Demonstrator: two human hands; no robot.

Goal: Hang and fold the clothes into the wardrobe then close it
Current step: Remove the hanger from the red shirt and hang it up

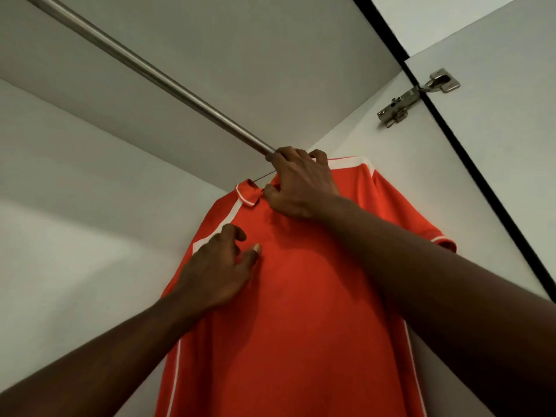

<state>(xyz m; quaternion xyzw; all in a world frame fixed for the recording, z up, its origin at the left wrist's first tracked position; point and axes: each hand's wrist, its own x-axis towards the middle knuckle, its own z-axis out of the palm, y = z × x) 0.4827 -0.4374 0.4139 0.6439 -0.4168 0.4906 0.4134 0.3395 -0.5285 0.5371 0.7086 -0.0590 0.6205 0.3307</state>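
Observation:
A red polo shirt [301, 296] with white trim hangs inside the wardrobe, up at the right end of the metal rail [150, 73]. My right hand [301, 185] grips the hanger's top at the shirt's collar, just under the rail. A thin dark wire of the hanger [261, 178] shows beside the collar; the hook is hidden by my fingers. My left hand [219, 272] rests on the shirt's chest near the left shoulder stripe, its fingers loosely bent and holding nothing.
The rail runs from the top left down to the wardrobe's right side wall [451, 206]. A metal door hinge [418, 97] is fixed at the upper right beside the open door's dark edge [481, 176]. White panels enclose the space.

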